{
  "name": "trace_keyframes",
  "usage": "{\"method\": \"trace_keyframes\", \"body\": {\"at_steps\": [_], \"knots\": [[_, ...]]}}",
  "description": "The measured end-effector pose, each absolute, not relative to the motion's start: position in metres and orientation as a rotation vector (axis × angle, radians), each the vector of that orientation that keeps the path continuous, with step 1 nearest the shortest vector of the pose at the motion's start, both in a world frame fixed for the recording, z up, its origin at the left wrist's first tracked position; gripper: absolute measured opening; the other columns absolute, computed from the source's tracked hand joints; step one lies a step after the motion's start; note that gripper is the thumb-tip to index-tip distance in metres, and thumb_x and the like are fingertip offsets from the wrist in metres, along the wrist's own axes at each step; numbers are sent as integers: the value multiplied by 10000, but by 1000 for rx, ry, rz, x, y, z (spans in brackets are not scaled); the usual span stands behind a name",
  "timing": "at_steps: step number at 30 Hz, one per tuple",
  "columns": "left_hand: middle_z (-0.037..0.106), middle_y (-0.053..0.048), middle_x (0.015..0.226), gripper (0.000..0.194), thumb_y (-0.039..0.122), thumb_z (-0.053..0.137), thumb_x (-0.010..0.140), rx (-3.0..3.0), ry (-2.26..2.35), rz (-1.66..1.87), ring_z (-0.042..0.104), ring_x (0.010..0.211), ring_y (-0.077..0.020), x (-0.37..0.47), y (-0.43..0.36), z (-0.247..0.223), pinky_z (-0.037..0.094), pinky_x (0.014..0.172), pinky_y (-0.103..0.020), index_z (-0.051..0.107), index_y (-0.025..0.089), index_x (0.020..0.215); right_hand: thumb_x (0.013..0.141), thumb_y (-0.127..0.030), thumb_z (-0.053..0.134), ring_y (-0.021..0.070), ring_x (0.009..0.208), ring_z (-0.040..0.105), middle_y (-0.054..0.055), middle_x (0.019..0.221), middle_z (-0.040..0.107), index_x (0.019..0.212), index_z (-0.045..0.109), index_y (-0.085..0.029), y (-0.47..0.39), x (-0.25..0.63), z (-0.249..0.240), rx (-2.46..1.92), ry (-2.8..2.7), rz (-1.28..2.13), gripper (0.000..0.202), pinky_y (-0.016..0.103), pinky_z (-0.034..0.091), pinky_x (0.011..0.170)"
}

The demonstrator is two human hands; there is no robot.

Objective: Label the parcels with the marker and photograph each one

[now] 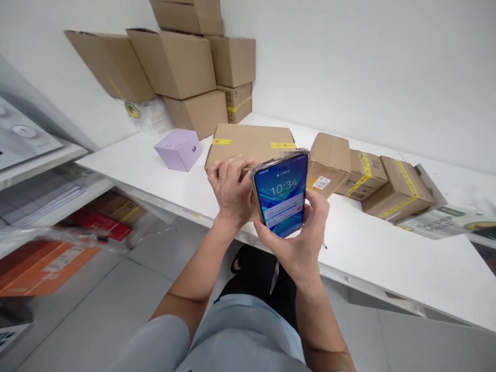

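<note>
In my right hand (pixel 296 235) is a smartphone (pixel 281 194) in a case, held upright with its lit screen toward me. The thumb lies along the lower left edge and the fingers wrap the right side. My left hand (pixel 234 188) has its fingers bent over the near edge of a flat cardboard box (pixel 251 137), just left of the phone. Two pieces of yellow tape mark that box's far side. The phone hides part of the box and perhaps the left thumb.
On the white table (pixel 387 253), a lilac box (pixel 179 150) stands left of the flat box. Several taped cartons (pixel 329 155) line the right side, and large open cartons (pixel 174 64) are stacked at the back left. Shelves (pixel 50 201) with an orange box (pixel 50 266) are at far left.
</note>
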State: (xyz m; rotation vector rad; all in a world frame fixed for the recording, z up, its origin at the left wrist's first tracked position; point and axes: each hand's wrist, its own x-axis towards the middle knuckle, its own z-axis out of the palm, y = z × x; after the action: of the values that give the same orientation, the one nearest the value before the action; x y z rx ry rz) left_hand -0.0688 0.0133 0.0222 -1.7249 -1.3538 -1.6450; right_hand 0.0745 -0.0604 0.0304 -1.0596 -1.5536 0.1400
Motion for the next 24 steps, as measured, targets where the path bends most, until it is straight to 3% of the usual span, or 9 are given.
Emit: {"method": "trace_keyframes", "body": {"at_steps": [8,18,24], "knots": [[718,13,1117,125,288,472,932,-1740,-1352,-1637,646,1108,-206,-68,14,20,344,1064,-465,592,316,954,668,-406,829,280,1188,519,115,1252,489,1326,380,-252,-59,74,30,-1059,-1559,118,812,484,555,898],[735,-17,1037,235,332,379,993,-1658,-1326,-1578,677,1050,-190,-68,12,24,389,1018,-461,602,278,942,675,-407,825,279,1186,511,105,1250,482,1331,382,-268,-56,74,29,-1057,-1559,124,803,483,550,900],[715,-37,1126,206,391,415,997,-1820,-1386,-1623,615,1153,-214,-72,17,13,281,1100,-518,580,290,1067,673,-402,830,270,1163,522,97,1226,499,1315,389,-268,-56,74,31,-1054,-1575,110,790,464,556,877]]}}
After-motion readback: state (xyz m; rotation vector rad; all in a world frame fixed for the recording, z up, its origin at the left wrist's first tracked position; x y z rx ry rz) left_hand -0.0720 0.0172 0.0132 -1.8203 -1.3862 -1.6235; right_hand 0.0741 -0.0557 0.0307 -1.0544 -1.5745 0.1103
